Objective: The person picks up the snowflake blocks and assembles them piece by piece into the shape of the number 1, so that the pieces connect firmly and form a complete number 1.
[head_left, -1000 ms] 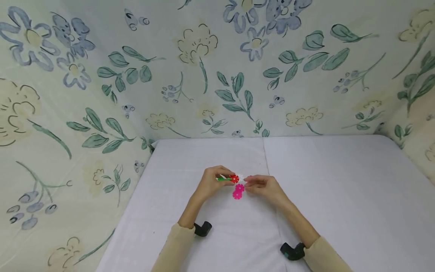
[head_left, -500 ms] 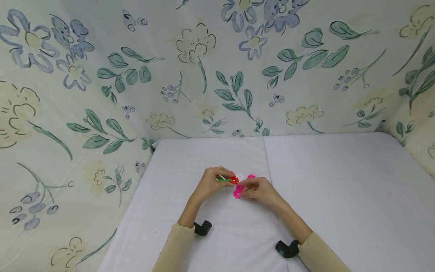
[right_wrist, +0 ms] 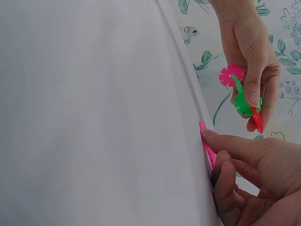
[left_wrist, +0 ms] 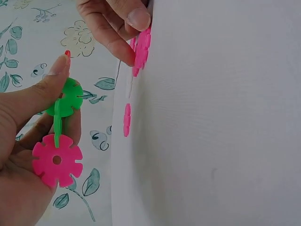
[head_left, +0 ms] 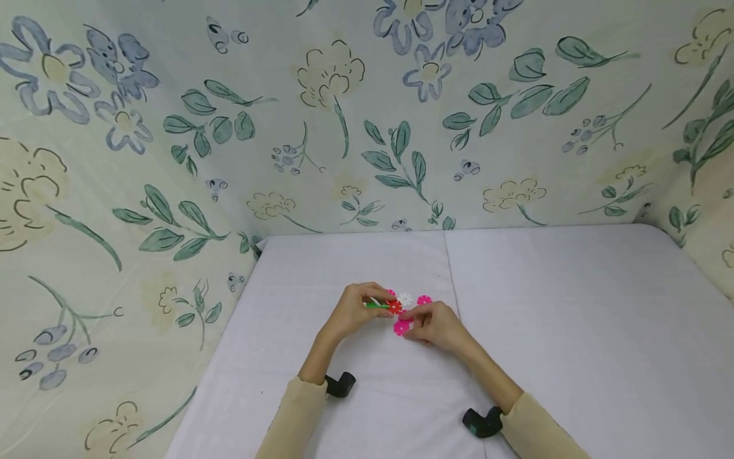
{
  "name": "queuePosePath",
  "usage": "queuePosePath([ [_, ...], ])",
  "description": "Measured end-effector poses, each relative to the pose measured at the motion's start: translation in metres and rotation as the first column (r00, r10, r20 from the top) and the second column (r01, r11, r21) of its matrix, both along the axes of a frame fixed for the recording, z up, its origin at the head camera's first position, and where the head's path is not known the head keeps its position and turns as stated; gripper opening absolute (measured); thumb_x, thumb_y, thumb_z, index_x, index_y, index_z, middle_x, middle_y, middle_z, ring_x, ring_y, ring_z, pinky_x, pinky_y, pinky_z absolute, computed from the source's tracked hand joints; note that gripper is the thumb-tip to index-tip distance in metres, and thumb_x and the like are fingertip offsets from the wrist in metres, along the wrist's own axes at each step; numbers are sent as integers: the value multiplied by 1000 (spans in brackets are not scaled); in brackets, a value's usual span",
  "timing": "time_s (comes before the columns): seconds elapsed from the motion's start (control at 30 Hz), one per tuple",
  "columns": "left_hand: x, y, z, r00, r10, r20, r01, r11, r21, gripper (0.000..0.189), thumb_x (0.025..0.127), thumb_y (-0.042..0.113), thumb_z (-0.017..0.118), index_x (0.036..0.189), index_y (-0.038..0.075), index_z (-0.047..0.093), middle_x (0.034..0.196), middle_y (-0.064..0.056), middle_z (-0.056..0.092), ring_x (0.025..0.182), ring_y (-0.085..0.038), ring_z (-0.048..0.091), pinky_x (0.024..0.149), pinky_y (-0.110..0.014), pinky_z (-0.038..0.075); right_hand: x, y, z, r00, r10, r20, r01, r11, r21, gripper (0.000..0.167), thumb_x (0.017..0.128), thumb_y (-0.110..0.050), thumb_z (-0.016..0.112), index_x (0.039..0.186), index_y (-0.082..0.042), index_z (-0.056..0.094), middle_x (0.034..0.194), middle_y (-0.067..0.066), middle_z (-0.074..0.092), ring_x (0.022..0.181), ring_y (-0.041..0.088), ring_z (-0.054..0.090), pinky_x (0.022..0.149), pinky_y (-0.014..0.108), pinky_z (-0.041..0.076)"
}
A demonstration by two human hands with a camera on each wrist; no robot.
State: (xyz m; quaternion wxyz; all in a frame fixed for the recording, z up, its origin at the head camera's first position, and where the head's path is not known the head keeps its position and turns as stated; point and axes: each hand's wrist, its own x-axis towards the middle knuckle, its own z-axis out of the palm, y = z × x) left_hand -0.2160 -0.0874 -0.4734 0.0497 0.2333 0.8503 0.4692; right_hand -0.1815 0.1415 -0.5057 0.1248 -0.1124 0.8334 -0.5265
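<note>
My left hand [head_left: 358, 306] pinches a joined string of plastic snowflake discs. In the left wrist view a green disc [left_wrist: 71, 98] sits between thumb and fingers, a second green disc [left_wrist: 57, 123] stands edge-on, and a pink disc [left_wrist: 57, 160] lies by the palm. A red disc [head_left: 394, 307] forms the string's other end. Low over the table, my right hand [head_left: 441, 325] has thumb and finger on a pink snowflake disc [right_wrist: 209, 153]; the fingers partly hide it. Another pink disc [head_left: 401, 328] shows just below those fingertips.
A white disc [head_left: 405, 298] and a pink disc [head_left: 424, 299] lie beyond the hands. Another bit of pink [head_left: 390, 292] peeks from behind the left fingers. The white-clothed table [head_left: 573, 319] meets a floral curtain [head_left: 321, 127] at its far edge.
My right hand has shifted left and toward me, from beside the far pink disc to the near pink discs, uncovering the far one. My left hand keeps its hold, nearly still.
</note>
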Motion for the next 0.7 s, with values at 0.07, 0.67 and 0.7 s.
queuePosePath([
  [0.07,0,0,0,1000,-2,0,2,1000,7,27,80,17,90,106,17,83,106,4,77,102,-15,66,85,-33,55,1,-1,0,1000,-14,-6,14,1000,19,28,82,-11,87,108,-4,80,65,6,61,50,12,51,48,20,42],
  [0.67,0,1,2,1000,-15,3,15,999,30,28,80,15,89,107,15,83,105,3,78,99,-14,66,83,-31,57,10,4,7,997,-47,-59,45,998,-31,22,84,-2,82,102,0,69,82,9,71,69,14,67,62,21,56],
  [0.7,1,1,2,1000,-17,1,17,999,28,28,81,15,89,107,15,83,106,3,78,100,-14,66,83,-31,57,10,5,7,996,-55,-66,52,998,-42,22,85,-2,81,105,-1,71,83,10,72,70,15,68,63,21,57],
])
